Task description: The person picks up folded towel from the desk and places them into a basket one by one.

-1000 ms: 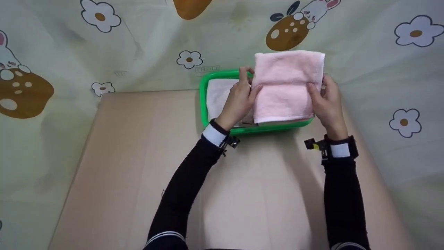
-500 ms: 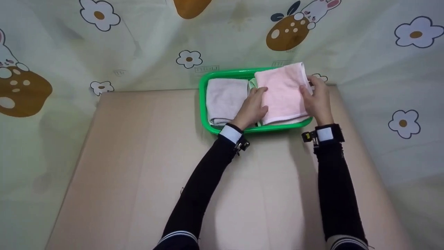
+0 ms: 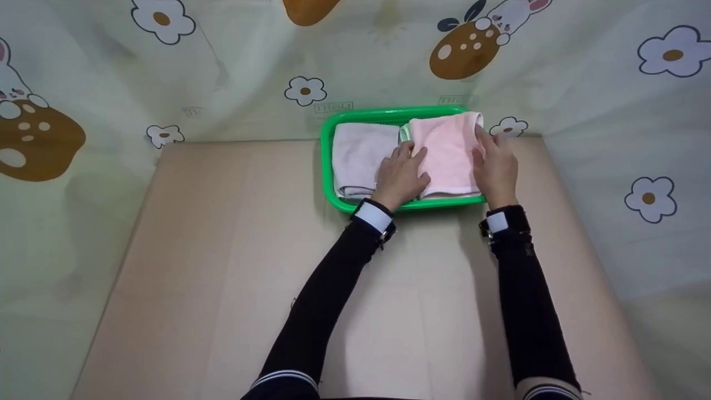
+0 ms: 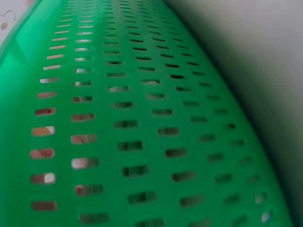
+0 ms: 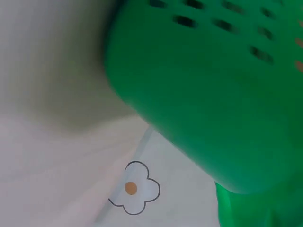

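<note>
A folded pink towel (image 3: 447, 153) lies in the right half of the green plastic basket (image 3: 444, 204), a green fabric edge (image 3: 405, 132) showing along its left side. To the left of it sits a folded light grey towel (image 3: 364, 153). My left hand (image 3: 401, 176) rests with spread fingers at the pink towel's left edge, partly over the grey one. At the opposite edge my right hand (image 3: 496, 171) presses on the pink towel with its fingers and thumb, covering the basket's right end. Both wrist views show only the slotted basket wall (image 4: 156, 113), without hands.
The basket stands at the back edge of a beige tabletop (image 3: 222, 250). Behind and beside the table hangs a pale sheet (image 3: 239, 66) printed with flowers and rabbits. Its flower print (image 5: 135, 187) also appears below the basket corner (image 5: 189, 118) in the right wrist view.
The pink towel has come down from above the basket and now lies inside it. My left hand has let go of its edge and spread out; the right has moved left and lower.
</note>
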Demonstrator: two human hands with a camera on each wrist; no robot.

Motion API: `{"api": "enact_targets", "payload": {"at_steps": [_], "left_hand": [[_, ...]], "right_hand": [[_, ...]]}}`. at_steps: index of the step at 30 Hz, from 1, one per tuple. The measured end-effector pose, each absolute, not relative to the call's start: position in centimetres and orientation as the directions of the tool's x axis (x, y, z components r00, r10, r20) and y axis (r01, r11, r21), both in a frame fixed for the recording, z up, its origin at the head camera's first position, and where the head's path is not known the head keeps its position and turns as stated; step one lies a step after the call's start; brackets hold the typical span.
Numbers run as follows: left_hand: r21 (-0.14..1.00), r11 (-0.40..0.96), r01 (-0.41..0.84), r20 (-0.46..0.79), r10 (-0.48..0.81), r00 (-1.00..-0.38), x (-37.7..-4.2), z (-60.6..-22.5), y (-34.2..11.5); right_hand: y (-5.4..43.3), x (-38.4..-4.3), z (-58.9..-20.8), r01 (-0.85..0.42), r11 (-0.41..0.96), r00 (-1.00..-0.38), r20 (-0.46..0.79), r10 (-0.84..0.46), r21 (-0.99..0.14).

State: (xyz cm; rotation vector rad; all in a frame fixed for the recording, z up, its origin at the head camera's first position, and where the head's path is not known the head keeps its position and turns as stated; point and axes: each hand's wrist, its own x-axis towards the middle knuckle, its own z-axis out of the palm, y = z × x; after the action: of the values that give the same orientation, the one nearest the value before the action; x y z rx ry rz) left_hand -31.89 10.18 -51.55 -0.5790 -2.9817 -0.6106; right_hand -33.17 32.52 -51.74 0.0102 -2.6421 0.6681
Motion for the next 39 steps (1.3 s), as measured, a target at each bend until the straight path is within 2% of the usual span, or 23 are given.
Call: {"api": "enact_targets", "payload": {"at_steps": [5, 8, 10, 15, 23, 28, 39], "left_hand": [[0.26, 0.895, 0.361, 0.064, 0.357, -0.932, -31.8, -51.7, 10.3], [0.214, 0.91, 0.356, 0.032, 0.358, -0.933, -31.7, -51.7, 10.3], [0.193, 0.914, 0.356, 0.021, 0.359, -0.933, -31.6, -51.7, 10.3], [0.162, 0.922, 0.352, 0.006, 0.356, -0.935, -31.5, -51.8, 10.1], [0.161, 0.919, 0.36, -0.033, 0.369, -0.929, -31.6, -51.8, 10.2], [0.161, 0.925, 0.345, -0.03, 0.353, -0.935, -31.6, -51.7, 10.1], [0.178, 0.924, 0.338, -0.036, 0.349, -0.936, -31.7, -51.8, 10.0]], "right_hand": [[32.4, -33.3, -52.0, -0.117, 0.942, -0.894, 0.446, 0.039, -0.315], [32.6, -33.6, -52.0, -0.094, 0.964, -0.925, 0.38, 0.008, -0.249], [32.8, -33.8, -52.0, -0.066, 0.971, -0.957, 0.291, 0.004, -0.231], [33.2, -34.0, -51.8, -0.023, 0.959, -0.994, 0.11, 0.009, -0.283], [33.7, -33.9, -51.5, -0.025, 0.934, -0.999, 0.029, -0.015, -0.355], [33.5, -34.2, -51.4, -0.032, 0.932, -0.999, 0.01, -0.03, -0.36], [33.5, -33.9, -51.8, -0.039, 0.927, -0.998, 0.052, -0.021, -0.373]]}}
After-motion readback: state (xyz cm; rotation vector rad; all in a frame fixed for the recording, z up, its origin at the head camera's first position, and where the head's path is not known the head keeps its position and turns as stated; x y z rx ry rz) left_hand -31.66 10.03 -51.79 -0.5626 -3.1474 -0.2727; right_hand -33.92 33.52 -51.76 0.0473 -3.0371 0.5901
